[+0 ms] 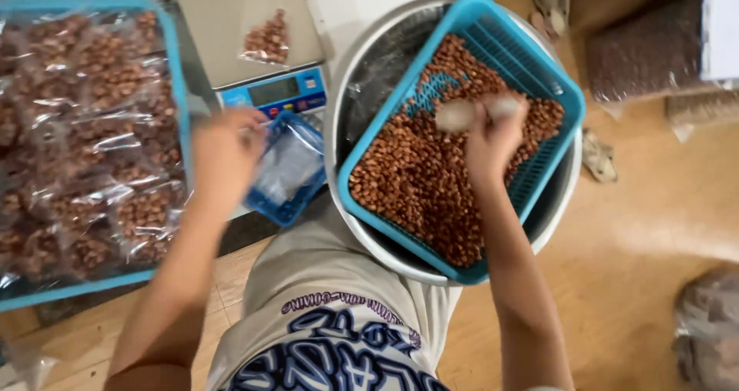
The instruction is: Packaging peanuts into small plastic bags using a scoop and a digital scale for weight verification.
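Note:
My right hand (490, 137) is closed around a pale scoop (456, 115) over a blue plastic basket (548, 74) filled with brown peanuts (431, 179). The basket rests tilted on a large metal bowl (344, 91). My left hand (225, 151) reaches to a small blue tray of clear empty bags (289, 168) and pinches at one; motion blur hides the exact grip. A digital scale (231, 21) behind carries a small clear bag of peanuts (267, 40).
A big blue tray (175, 75) at the left holds several filled peanut bags. Sacks of peanuts (647, 52) lie at the upper right on the wooden floor, and another bag (708, 329) lies at the lower right. Sandals (596, 154) lie beside the bowl.

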